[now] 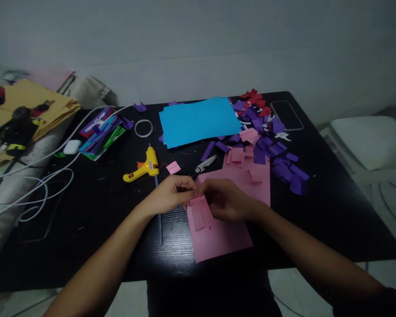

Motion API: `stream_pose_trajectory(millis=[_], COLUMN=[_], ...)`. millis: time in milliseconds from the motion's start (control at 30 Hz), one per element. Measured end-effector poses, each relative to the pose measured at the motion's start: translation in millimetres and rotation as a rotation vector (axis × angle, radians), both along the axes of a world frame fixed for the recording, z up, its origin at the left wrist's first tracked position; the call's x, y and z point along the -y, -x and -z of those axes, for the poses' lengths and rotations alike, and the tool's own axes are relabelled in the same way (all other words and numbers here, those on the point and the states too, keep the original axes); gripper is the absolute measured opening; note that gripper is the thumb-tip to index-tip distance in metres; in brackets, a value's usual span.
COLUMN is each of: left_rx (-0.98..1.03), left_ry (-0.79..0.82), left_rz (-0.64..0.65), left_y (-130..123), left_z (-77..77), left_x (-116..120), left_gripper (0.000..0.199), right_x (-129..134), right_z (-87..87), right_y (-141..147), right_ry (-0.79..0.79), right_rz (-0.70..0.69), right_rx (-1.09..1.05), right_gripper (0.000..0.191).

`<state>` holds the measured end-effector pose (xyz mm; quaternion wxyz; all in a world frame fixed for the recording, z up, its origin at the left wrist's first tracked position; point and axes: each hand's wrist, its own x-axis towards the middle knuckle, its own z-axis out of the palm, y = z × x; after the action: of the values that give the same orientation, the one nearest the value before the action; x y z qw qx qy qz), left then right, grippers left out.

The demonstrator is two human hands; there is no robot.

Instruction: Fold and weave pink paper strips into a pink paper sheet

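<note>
My left hand (174, 193) and my right hand (229, 200) meet over a pink sheet of paper (224, 242) at the front of the table. Between their fingertips is the upper edge of a smaller pink paper piece (199, 213), which hangs over the sheet. Both hands are closed in a pinch, and the right fingertips are partly hidden. Left of my hands lies a yellow glue gun (147, 165) with a dark glue stick (160, 229) jutting from its back. Just beyond my hands are scissors (206, 164) and a small pink paper square (173, 167).
Blue sheets (201, 121) lie at the back of the black table (102, 237). Purple paper scraps (284, 169) and red scraps (255, 99) cover the right, beside a phone (287, 115). White cables (46, 189) cross the left side, near a roll of tape (143, 128).
</note>
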<state>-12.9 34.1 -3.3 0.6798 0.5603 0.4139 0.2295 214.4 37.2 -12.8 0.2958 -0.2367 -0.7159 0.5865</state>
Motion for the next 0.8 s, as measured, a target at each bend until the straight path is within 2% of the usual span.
stream_pose_trajectory(millis=[167, 300, 400, 600, 800], left_rx=[-0.055, -0.117, -0.079, -0.002, 0.012], left_ry=[-0.100, -0.393, -0.598, -0.652, -0.709], left_rz=[-0.025, -0.145, -0.134, -0.012, 0.009], left_y=[0.7, 0.3, 0.9, 1.1, -3.7], left_z=[2.7, 1.6, -1.7, -6.6, -7.7], left_x=[-1.1, 0.1, 1.5, 4.3, 8.7], left_gripper=[0.019, 0.013, 0.016, 0.033, 0.043], right_x=[-2.2, -5.3, -6.0, -7.5, -8.1], right_z=[5.6, 7.8, 9.7, 12.0, 15.2], right_y=[0.7, 0.7, 2.1, 3.7, 4.0], right_ry=[-0.084, -0.129, -0.120, -0.215, -0.257], right_rz=[0.096, 0.129, 0.125, 0.186, 0.256], right_rx=[0.023, 0.036, 0.001, -0.010, 0.043], right_gripper=[0.011, 0.009, 0.007, 0.011, 0.017])
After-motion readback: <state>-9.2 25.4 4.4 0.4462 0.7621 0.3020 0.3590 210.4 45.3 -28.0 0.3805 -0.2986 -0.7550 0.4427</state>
